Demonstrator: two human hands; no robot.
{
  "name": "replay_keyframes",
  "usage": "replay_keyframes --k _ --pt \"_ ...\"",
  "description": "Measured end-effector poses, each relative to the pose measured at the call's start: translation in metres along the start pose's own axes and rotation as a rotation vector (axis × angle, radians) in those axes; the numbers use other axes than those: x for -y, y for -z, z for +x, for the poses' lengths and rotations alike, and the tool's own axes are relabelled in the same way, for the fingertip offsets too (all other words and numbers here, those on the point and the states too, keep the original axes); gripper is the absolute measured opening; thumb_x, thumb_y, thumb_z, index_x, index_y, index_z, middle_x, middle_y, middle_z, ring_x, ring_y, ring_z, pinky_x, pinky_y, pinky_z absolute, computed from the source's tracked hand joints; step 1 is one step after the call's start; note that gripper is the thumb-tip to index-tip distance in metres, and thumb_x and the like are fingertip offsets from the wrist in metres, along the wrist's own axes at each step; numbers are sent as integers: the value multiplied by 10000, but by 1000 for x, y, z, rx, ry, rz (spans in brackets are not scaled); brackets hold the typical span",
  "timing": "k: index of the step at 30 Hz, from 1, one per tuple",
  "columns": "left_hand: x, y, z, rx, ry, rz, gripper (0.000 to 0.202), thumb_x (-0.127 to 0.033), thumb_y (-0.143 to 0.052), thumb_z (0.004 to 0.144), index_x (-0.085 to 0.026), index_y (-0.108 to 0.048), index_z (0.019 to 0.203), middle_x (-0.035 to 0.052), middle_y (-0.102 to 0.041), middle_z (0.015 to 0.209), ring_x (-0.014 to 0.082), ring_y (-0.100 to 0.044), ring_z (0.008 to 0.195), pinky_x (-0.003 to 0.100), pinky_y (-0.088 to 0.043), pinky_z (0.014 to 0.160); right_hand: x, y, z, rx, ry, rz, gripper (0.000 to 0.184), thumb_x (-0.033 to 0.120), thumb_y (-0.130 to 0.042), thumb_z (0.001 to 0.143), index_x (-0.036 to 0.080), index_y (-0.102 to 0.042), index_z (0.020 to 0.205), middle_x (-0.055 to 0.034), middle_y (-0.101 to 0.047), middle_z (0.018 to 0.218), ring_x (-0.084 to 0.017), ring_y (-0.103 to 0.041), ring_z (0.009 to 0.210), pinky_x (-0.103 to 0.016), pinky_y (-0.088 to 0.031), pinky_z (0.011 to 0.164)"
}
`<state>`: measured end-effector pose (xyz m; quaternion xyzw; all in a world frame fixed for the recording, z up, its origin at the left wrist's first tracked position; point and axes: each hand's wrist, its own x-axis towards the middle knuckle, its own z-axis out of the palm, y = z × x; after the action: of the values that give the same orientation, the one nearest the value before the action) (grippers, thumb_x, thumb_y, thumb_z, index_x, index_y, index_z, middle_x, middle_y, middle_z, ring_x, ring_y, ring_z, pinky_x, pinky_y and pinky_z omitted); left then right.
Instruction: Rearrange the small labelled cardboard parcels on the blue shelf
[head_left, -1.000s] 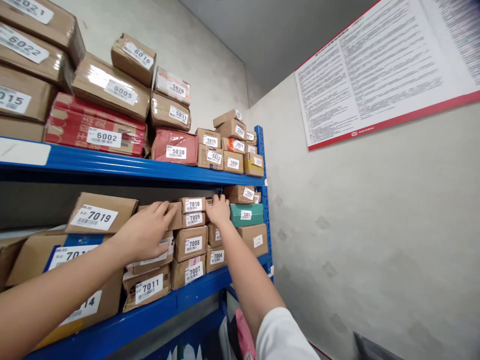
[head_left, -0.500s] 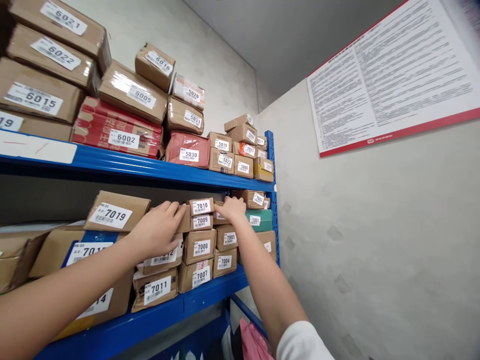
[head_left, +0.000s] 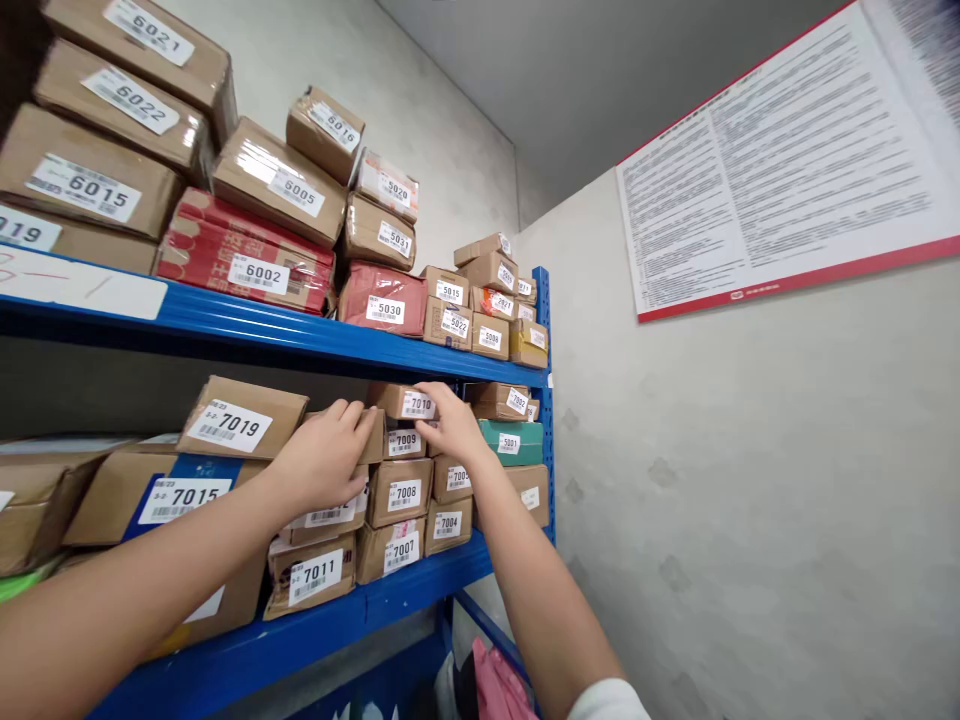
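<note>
Up on top of box 7009 (head_left: 404, 443), box 7010 (head_left: 405, 401) lies a little askew, its right end pinched between the fingers and thumb of the right hand (head_left: 459, 428). Just left of box 7009, the left hand (head_left: 324, 458) rests with bent fingers over a brown box (head_left: 373, 438); whether it grips, I cannot tell. Box 7008 (head_left: 400, 490) sits directly under box 7009, and box 7007 (head_left: 375, 553) lower again. Teal box 5001 (head_left: 517, 442) stands to the right of box 7009, box 7019 (head_left: 247, 415) farther left.
</note>
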<state>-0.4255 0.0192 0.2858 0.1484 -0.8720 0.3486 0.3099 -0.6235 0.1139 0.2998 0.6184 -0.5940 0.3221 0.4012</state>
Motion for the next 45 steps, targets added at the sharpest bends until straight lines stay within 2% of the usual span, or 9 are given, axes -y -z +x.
replay_keyframes --k 4,12,17,23,26,31,36,40,45 --pt "-1 0 -2 -6 0 -6 733 -335 -535 765 7 -402 1399 240 -524 1270 360 -494 1124 452 -457 940 -10 3 -5 -106 -39 -33 556 124 -525 768 215 -462 1313 -69 -493 1402 -215 -498 1246 -326 -463 1003" --pt "2 -1 11 -17 49 -11 704 -283 -571 763 20 -414 1379 235 -561 1208 343 -518 1131 435 -418 982 -39 -8 -7 -233 -396 -277 551 103 -540 752 163 -514 1299 -220 -452 1330 -376 -540 1086 -528 -469 891" --pt "3 3 29 139 179 -96 566 -304 -645 713 -67 -554 1219 200 -600 1145 337 -569 1085 449 -423 959 -32 -13 -2 -307 -460 -293 591 389 -660 749 130 -505 1258 -247 -411 1285 -420 -507 1097 -544 -443 893" --pt "-4 -2 37 129 243 -109 646 -380 -713 601 -114 -550 1167 185 -604 1138 377 -567 1066 530 -460 878 -20 -25 -4 -429 -480 -289 661 330 -613 787 4 -382 1314 -327 -339 1341 -462 -343 1242 -596 -334 996" --pt "-9 -5 38 88 245 -96 611 -343 -720 583 -83 -568 1114 195 -625 1091 372 -576 1038 539 -459 887 -8 -29 -11 -367 -353 -258 604 325 -556 820 16 -395 1312 -290 -369 1369 -401 -316 1294 -551 -282 1071" --pt "-9 -9 40 20 267 -111 649 -385 -705 603 -57 -557 1143 208 -639 1094 384 -561 1057 607 -387 970 19 -41 -25 -63 -130 -172 454 384 -638 760 162 -579 1152 -116 -622 1125 -283 -523 1095 -360 -480 894" --pt "0 -6 47 -15 339 -165 662 -430 -681 582 -74 -563 1127 213 -643 1105 395 -555 1072 607 -382 964 51 -55 -24 -15 -349 -169 475 466 -687 719 110 -629 1028 -230 -599 1096 -428 -496 1075 -524 -465 845" --pt "6 -2 51 -79 412 -187 660 -525 -634 616 -89 -571 1107 217 -643 1107 397 -562 1062 542 -418 908 68 -61 -17 -36 -564 -123 422 334 -663 756 108 -602 1107 -290 -518 1223 -501 -476 1091 -619 -420 830" --pt "8 -8 49 -132 405 -183 673 -541 -620 631 -109 -558 1145 198 -642 1114 376 -563 1057 487 -406 879 63 -58 -16 -159 -646 33 381 288 -700 683 151 -625 1031 -221 -522 1157 -439 -511 1034 -547 -427 851"
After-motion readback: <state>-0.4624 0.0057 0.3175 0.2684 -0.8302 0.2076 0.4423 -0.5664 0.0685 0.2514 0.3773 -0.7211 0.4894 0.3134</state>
